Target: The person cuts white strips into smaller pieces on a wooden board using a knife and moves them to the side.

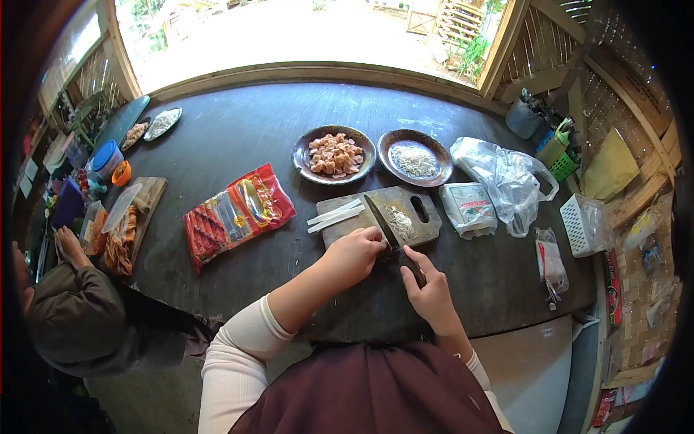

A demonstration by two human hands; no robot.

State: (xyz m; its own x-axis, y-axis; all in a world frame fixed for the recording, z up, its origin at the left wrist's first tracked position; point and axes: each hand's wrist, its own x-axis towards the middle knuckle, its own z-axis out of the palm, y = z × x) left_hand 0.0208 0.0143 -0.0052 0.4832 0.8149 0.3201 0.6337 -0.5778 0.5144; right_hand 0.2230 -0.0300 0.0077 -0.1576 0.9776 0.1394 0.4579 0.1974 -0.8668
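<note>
The cutting looks partly done. A small pile of thin white shreds lies on the wooden cutting board, in the middle of the dark round bench. Two long white strips lie on the board's left side and are not cut yet.

The right hand is closed around the dark handle of the knife. Its flat, shiny blade points up across the board, beside the shreds. The left hand is curled, with its fingers bent down at the board's near edge. I cannot tell if it pinches anything.

Behind the board sit two round, shiny brown bowls. One bowl holds lumpy orange-brown chunks. The other bowl holds more fine white shreds, so some work may be finished.
</note>
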